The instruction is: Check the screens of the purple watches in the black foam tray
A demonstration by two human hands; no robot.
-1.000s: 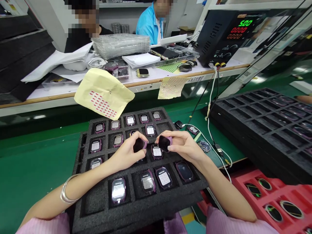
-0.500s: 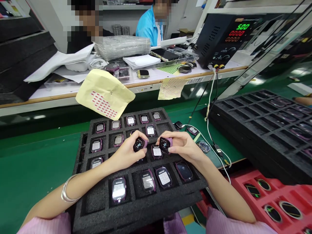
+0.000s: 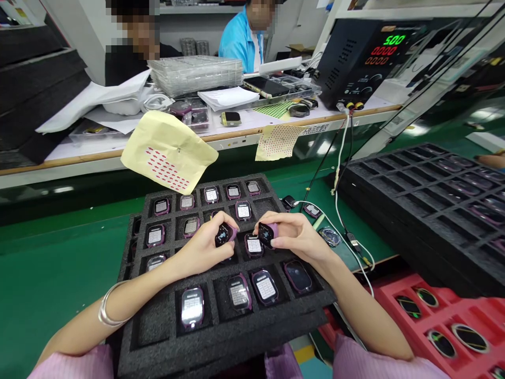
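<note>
Between thumb and fingers, my left hand [image 3: 209, 239] grips a purple smartwatch [image 3: 223, 235] whose dark screen is lit with small figures. My right hand [image 3: 294, 235] pinches a second purple smartwatch [image 3: 266, 234], its lit black face tilted toward the first. Both are held apart, just above a black foam tray [image 3: 152, 329]. Purple-framed watches lie face up in many of its compartments, most showing a white grid on the screen, such as the watch [image 3: 265, 287] in the front row. One dark-screened watch [image 3: 298, 276] rests at the front right. My hands hide some middle compartments.
A power supply [image 3: 363, 66] with lit digits stands on the shelf [image 3: 252, 134], where yellow sticker sheets [image 3: 169, 152] hang. White cables [image 3: 338, 158] run down at right. Another foam tray [image 3: 398, 179] and a red tray [image 3: 437, 321] are to the right. Two people sit beyond the shelf.
Both hands keep hold of their watches over the tray. The left watch has turned slightly; otherwise the hands barely move.
</note>
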